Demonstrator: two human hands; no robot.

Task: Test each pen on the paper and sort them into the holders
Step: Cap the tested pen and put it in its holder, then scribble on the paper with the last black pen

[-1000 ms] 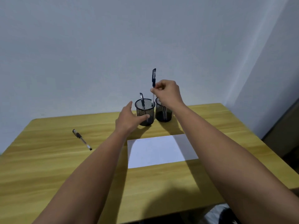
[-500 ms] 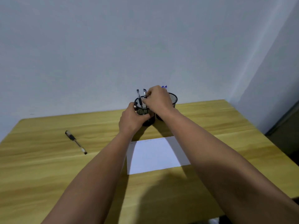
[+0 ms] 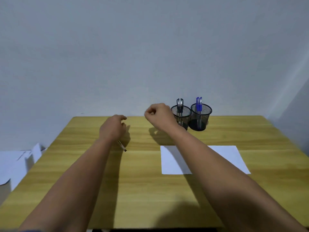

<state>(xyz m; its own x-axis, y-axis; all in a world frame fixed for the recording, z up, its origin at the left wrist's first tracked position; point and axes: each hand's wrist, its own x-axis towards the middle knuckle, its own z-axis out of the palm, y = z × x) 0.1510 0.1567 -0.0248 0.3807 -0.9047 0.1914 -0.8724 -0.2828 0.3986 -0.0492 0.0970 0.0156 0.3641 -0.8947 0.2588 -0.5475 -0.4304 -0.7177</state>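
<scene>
Sorted: four pens (image 3: 198, 106) in holders (image 3: 200, 118), twelve o'clock. Loose: one pen (image 3: 122, 147), nine o'clock, beneath left hand (image 3: 112, 129), fingers relaxed. Right hand (image 3: 159, 117): curled, empty.

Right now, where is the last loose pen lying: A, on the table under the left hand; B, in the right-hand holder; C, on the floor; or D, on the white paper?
A: the loose pen lies on the table, its tip poking out below the left hand, well left of the paper.

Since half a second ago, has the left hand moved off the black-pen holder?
Yes. The left hand has left the black-pen holder and gone leftward, now above the loose pen.
</scene>
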